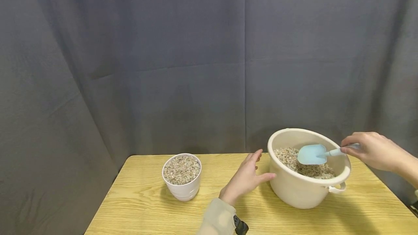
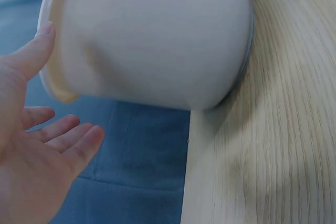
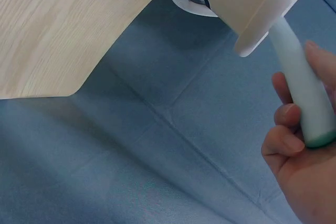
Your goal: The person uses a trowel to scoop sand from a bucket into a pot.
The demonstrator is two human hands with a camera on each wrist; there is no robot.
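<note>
My right hand point(image 1: 375, 149) grips the handle of a light blue scoop point(image 1: 312, 154) at the far right. Its blade hangs inside a cream bucket point(image 1: 302, 191), over or against the coarse gravel point(image 1: 287, 157) in it; whether they touch I cannot tell. In the right wrist view, curled fingers point(image 3: 286, 142) surround the scoop's pale handle point(image 3: 302, 85). To the bucket's left, my left hand point(image 1: 243, 178) is spread, thumb pointing at its side. The left wrist view has that thumb point(image 2: 34, 53) overlapping the bucket's rim point(image 2: 47, 35); contact is unclear.
On the left of the wooden table point(image 1: 137, 206), a white pot point(image 1: 184, 191) is filled with similar gravel. A white handle point(image 1: 337, 188) sticks out from the bucket's front right. Behind the table hangs a grey curtain point(image 1: 196, 64).
</note>
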